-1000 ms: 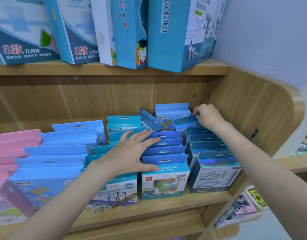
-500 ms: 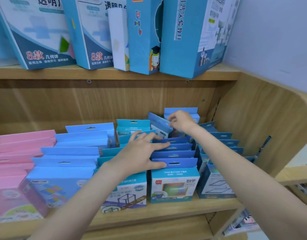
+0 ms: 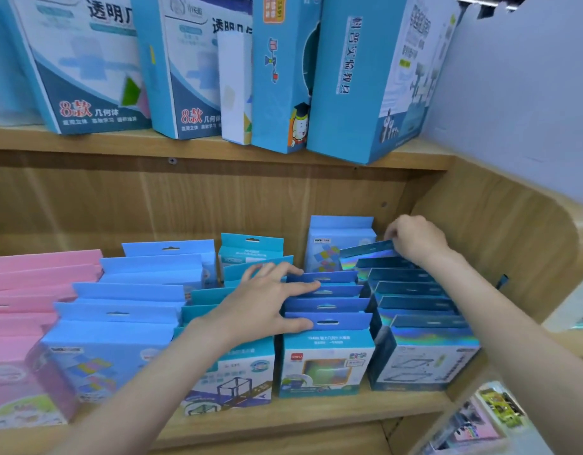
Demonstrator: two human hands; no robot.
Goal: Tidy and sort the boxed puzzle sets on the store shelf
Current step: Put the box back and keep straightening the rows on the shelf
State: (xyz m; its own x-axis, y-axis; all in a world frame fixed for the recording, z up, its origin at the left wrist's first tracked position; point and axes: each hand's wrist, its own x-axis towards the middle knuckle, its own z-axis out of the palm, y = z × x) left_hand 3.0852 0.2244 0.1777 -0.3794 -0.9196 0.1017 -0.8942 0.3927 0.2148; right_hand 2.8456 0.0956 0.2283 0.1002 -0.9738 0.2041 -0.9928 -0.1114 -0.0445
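Note:
Rows of small boxed puzzle sets stand front to back on a wooden shelf [image 3: 283, 418]. My left hand [image 3: 260, 303] lies with spread fingers across the hang tabs of the dark blue row [image 3: 326, 307] and the teal row [image 3: 218, 297] beside it. At the back of the rightmost row of holographic boxes [image 3: 415, 310], my right hand [image 3: 415, 239] pinches the tab of the rearmost holographic box [image 3: 365, 254], which tilts leftward. A light blue box [image 3: 339, 241] stands upright behind the dark blue row.
Light blue boxes [image 3: 126, 303] and pink boxes [image 3: 24, 290] fill the left rows. Tall blue boxes [image 3: 359, 77] stand on the upper shelf [image 3: 191, 146]. The shelf's curved wooden side panel [image 3: 500, 244] closes the right end. More packaged goods [image 3: 480, 418] lie lower right.
My right hand has moved from the light blue box at the back of the middle row rightward to the rearmost holographic box. My left hand has stayed on the tabs.

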